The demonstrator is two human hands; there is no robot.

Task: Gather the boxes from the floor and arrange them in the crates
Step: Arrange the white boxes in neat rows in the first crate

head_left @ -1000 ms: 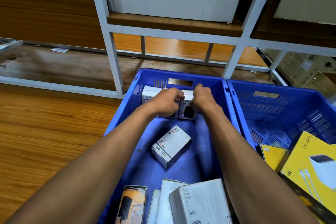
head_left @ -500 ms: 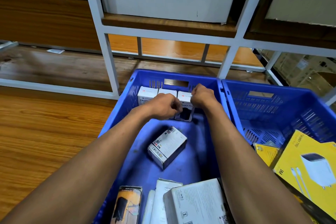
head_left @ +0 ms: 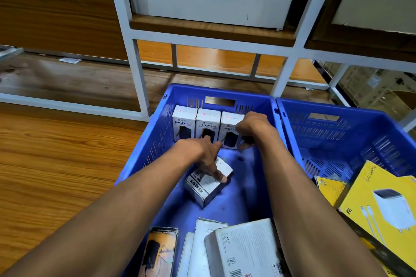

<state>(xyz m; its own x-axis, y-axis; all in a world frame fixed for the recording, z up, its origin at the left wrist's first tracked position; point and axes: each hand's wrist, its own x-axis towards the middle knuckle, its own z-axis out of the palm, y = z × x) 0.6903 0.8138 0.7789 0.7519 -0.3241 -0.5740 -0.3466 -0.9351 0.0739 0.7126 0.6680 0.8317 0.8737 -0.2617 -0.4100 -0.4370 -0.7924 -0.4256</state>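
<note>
Three white "Halley 20K" boxes stand upright in a row against the far wall of the left blue crate (head_left: 216, 90): the left one (head_left: 184, 122), the middle one (head_left: 208, 124) and the right one (head_left: 229, 134). My right hand (head_left: 253, 128) curls round the right side of the rightmost box. My left hand (head_left: 203, 156) reaches down, its fingers stretched over a white box (head_left: 206, 188) that lies flat and askew on the crate floor.
Several boxes, a grey-white one (head_left: 244, 247) and an orange-black one (head_left: 159, 251) among them, lie at the crate's near end. The right blue crate (head_left: 337, 109) holds yellow boxes (head_left: 382, 207). A white shelf frame (head_left: 140, 87) stands behind, with wooden floor at left.
My left hand has left the standing boxes and come down and back onto the lying white box. The right hand stays at the rightmost standing box. All three standing boxes now show.
</note>
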